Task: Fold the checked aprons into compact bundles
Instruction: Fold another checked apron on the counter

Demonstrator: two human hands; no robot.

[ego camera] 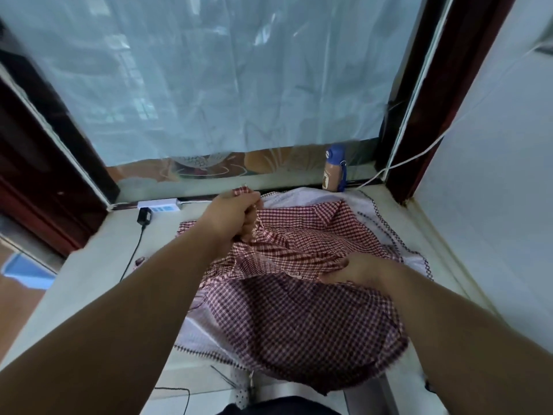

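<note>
- Red-and-white checked apron [299, 295] spread loose and rumpled over a pale ledge [98, 271] under a window, near edge hanging off toward the camera.
- Left hand [236, 215] fisted tight around a bunched corner of the apron, lifted up at the far side, a bit of checked cloth poking out above the knuckles.
- Right hand [356, 269] mostly flat, fingers [336, 272] curled lightly onto a fold in the middle of the apron, pressing it down; whether it actually pinches cloth, can't tell.
- White cloth with dark zigzag trim [398, 235] lying under the apron, showing past it on the right and near-left.
- White power strip [160, 204] with a black plug [144, 216] at the back left, cable trailing along the ledge.
- Bottle with blue cap [335, 169] standing at the back right, against the glass.
</note>
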